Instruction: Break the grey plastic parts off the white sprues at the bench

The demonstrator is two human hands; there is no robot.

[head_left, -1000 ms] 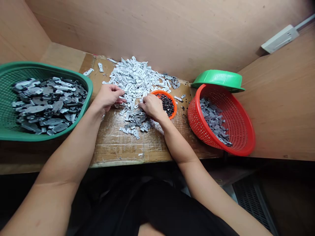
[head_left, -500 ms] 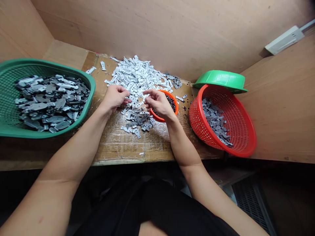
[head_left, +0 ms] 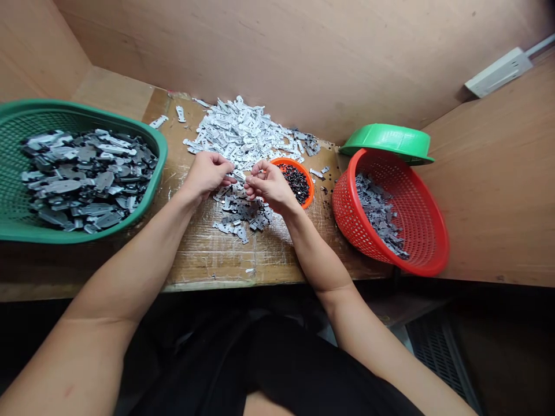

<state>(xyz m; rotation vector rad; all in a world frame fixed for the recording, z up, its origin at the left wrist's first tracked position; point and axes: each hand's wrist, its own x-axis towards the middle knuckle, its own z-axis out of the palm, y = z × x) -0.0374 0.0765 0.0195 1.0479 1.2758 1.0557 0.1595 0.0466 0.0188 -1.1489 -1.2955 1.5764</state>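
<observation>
Leftward off the orange bowl [head_left: 311, 196], our right hand [head_left: 274, 185] now meets our left hand [head_left: 210, 175], which pinches a pale metal piece [head_left: 238, 175] over the loose metal parts [head_left: 243, 127]. Whether the right fingertips clamp its end, we cannot tell. We advise a steady edge pinch, piece level.

The left arm [head_left: 125, 271] rises from the lower left corner of the frame and the right arm [head_left: 323, 257] from the lower right, both bare and bent at the elbow, slanting inward. Near the centre, the left hand [head_left: 210, 175] pinches, its fingertips pointing right. The right hand [head_left: 274, 188] faces it just beside, fingers curled leftward; whether its fingertips meet is too small to tell.
</observation>
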